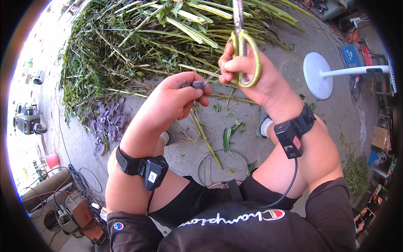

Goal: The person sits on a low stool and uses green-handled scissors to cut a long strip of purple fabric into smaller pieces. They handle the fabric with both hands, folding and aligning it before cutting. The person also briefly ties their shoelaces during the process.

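Shears (257,46) with yellow-green handles are held in my right hand (260,77), their blades pointing away from me. My left hand (174,94) is closed on a crumpled grey-purple strip (197,85), whose material I cannot make out. A thin, pale strand (213,75) stretches from that strip to the fingertips of my right hand. Beyond both hands lies a large heap of cut leafy stalks (126,46), with pale stem ends toward the right. Many similar grey-purple strips (107,124) lie in a loose pile on the floor, left of my left hand.
Loose leaves (230,135) and a single stalk (203,136) lie on the concrete floor between my feet. A white object with a round base (317,75) is at the right. Left are a red-and-grey machine (75,212) with cables and a small dark wheeled vehicle (28,119).
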`<act>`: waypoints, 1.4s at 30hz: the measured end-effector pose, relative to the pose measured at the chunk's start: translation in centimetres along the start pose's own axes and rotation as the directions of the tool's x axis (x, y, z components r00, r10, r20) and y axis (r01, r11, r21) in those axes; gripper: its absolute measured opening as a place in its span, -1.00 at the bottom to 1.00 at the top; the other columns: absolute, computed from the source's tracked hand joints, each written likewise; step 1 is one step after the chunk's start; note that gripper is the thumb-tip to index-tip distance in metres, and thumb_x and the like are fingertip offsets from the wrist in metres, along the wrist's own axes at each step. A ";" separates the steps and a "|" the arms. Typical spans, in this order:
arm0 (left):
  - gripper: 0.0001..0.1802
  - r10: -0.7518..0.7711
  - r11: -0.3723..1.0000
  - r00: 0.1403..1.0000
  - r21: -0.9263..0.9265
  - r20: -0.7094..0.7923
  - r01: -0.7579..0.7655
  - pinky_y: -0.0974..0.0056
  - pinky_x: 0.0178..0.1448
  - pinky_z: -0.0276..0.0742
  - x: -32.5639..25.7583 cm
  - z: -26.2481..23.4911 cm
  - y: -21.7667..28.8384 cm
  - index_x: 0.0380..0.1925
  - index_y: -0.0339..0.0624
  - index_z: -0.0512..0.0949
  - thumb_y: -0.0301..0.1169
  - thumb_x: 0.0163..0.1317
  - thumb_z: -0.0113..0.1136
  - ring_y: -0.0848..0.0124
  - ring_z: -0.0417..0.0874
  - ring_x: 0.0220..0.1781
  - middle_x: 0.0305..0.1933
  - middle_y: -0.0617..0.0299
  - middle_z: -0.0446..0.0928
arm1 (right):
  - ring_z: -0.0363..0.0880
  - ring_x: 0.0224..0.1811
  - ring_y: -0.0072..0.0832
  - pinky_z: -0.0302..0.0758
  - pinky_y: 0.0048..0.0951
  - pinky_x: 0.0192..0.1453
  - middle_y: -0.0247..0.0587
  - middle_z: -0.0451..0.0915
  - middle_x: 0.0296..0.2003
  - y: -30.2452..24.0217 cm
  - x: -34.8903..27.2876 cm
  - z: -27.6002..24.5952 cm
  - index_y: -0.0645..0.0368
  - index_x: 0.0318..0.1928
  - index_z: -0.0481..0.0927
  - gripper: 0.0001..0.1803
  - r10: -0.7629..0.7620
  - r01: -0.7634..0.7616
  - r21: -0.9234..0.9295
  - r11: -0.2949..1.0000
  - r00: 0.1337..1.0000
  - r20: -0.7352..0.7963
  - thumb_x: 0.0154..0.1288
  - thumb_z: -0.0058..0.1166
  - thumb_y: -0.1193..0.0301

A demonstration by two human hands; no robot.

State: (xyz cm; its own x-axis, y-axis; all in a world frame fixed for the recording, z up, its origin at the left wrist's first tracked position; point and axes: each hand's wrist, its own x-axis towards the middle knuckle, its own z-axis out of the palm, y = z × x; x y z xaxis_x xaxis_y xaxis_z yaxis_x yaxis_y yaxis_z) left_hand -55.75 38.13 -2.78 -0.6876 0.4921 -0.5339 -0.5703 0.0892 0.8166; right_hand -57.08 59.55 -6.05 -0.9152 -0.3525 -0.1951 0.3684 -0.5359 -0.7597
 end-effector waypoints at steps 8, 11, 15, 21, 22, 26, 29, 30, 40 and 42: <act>-0.86 0.035 0.999 0.999 0.019 -0.021 -0.035 0.54 -0.62 0.00 -0.3 -0.3 -0.2 -0.23 -0.25 0.51 -0.43 0.35 0.02 0.72 0.16 -0.69 -0.52 0.38 0.43 | 0.42 -0.46 -0.52 0.48 -0.33 -0.19 -0.28 0.43 -0.44 -1.3 -0.7 -0.8 0.16 -0.18 0.39 -0.71 0.024 -0.024 0.006 1.000 1.000 -0.016 0.04 0.10 0.57; -0.89 0.089 0.995 0.994 0.050 -0.065 -0.085 0.55 -0.57 0.10 -0.4 -0.1 0.0 -0.25 -0.25 0.55 -0.46 0.29 0.12 0.72 0.26 -0.63 -0.52 0.39 0.44 | 0.43 -0.45 -0.53 0.48 -0.37 -0.21 -0.27 0.45 -0.43 -1.8 -1.0 -0.5 0.16 -0.18 0.39 -0.70 0.003 -0.004 -0.096 0.995 1.000 -0.011 0.03 0.11 0.56; -0.87 0.267 0.914 0.952 0.352 -0.148 -0.202 0.52 -0.36 0.33 -0.1 0.4 0.1 -0.27 -0.29 0.59 -0.48 0.20 0.23 0.68 0.41 -0.44 -0.46 0.39 0.50 | 0.44 -0.47 -0.56 0.44 -0.49 -0.31 -0.29 0.49 -0.41 -2.2 -1.1 -0.4 0.18 -0.21 0.40 -0.74 -0.093 0.087 -0.240 0.967 0.996 -0.011 0.05 0.13 0.54; -0.85 0.343 0.834 0.930 0.499 -0.134 -0.236 0.44 -0.24 0.40 -0.2 0.4 0.1 -0.32 -0.27 0.60 -0.45 0.11 0.26 0.63 0.44 -0.37 -0.43 0.37 0.53 | 0.42 -0.48 -0.61 0.41 -0.57 -0.35 -0.33 0.50 -0.42 -2.4 -1.1 -0.3 0.21 -0.22 0.41 -0.76 -0.200 0.179 -0.346 0.921 0.980 -0.024 0.09 0.12 0.55; -0.84 0.362 0.822 0.924 0.511 -0.126 -0.252 0.43 -0.24 0.40 -0.1 0.4 0.0 -0.33 -0.27 0.60 -0.45 0.09 0.27 0.62 0.45 -0.37 -0.44 0.36 0.53 | 0.42 -0.48 -0.61 0.41 -0.58 -0.35 -0.33 0.50 -0.41 -2.5 -1.1 -0.3 0.21 -0.22 0.41 -0.77 -0.212 0.187 -0.362 0.913 0.977 -0.028 0.09 0.12 0.55; -0.87 0.391 0.780 0.916 0.562 -0.092 -0.277 0.49 -0.30 0.33 0.0 -0.1 -0.2 -0.35 -0.26 0.57 -0.48 0.08 0.25 0.67 0.40 -0.40 -0.43 0.42 0.49 | 0.43 -0.45 -0.59 0.42 -0.57 -0.33 -0.32 0.50 -0.42 -2.6 -0.9 -0.5 0.21 -0.22 0.41 -0.76 -0.243 0.208 -0.332 0.920 0.968 -0.066 0.08 0.14 0.55; -0.88 0.352 0.794 0.930 0.561 -0.107 -0.236 0.54 -0.37 0.27 0.0 0.0 0.0 -0.35 -0.26 0.56 -0.50 0.09 0.23 0.70 0.36 -0.43 -0.43 0.46 0.46 | 0.45 -0.44 -0.56 0.43 -0.54 -0.32 -0.30 0.50 -0.42 -3.0 -0.9 -0.6 0.21 -0.23 0.42 -0.76 -0.254 0.212 -0.285 0.935 0.960 -0.119 0.07 0.14 0.55; -0.88 0.333 0.805 0.935 0.553 -0.121 -0.215 0.53 -0.38 0.27 0.0 0.0 0.0 -0.35 -0.25 0.56 -0.50 0.09 0.23 0.71 0.36 -0.44 -0.43 0.46 0.46 | 0.45 -0.44 -0.54 0.43 -0.53 -0.32 -0.29 0.50 -0.42 -3.2 -1.0 -0.7 0.21 -0.23 0.42 -0.76 -0.261 0.220 -0.263 0.939 0.956 -0.133 0.07 0.14 0.56; -0.87 0.231 0.885 0.940 0.456 -0.252 -0.096 0.46 -0.38 0.31 -0.5 -0.1 0.2 -0.32 -0.23 0.58 -0.42 0.17 0.20 0.65 0.39 -0.47 -0.51 0.39 0.47 | 0.47 -0.48 -0.45 0.49 -0.24 -0.15 -0.19 0.50 -0.43 -5.9 -0.3 -4.6 0.17 -0.23 0.41 -0.75 -0.237 0.276 0.093 0.957 0.924 -0.301 0.07 0.16 0.60; -0.88 0.162 0.928 0.945 0.368 -0.285 -0.048 0.47 -0.44 0.26 -0.3 -0.3 0.4 -0.31 -0.21 0.59 -0.40 0.24 0.17 0.67 0.36 -0.51 -0.53 0.40 0.45 | 0.47 -0.47 -0.44 0.48 -0.19 -0.13 -0.19 0.51 -0.42 -7.2 -0.5 -6.4 0.17 -0.24 0.42 -0.77 -0.220 0.281 0.179 0.943 0.929 -0.298 0.08 0.14 0.61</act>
State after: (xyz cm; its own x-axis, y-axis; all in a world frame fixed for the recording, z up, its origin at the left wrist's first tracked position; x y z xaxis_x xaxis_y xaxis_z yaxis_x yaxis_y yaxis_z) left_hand -55.92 37.78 -2.35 -0.8699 0.2330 -0.4347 -0.3308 0.3779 0.8647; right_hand -60.34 68.54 -4.44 -0.9799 0.0191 -0.1986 0.1194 -0.7416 -0.6602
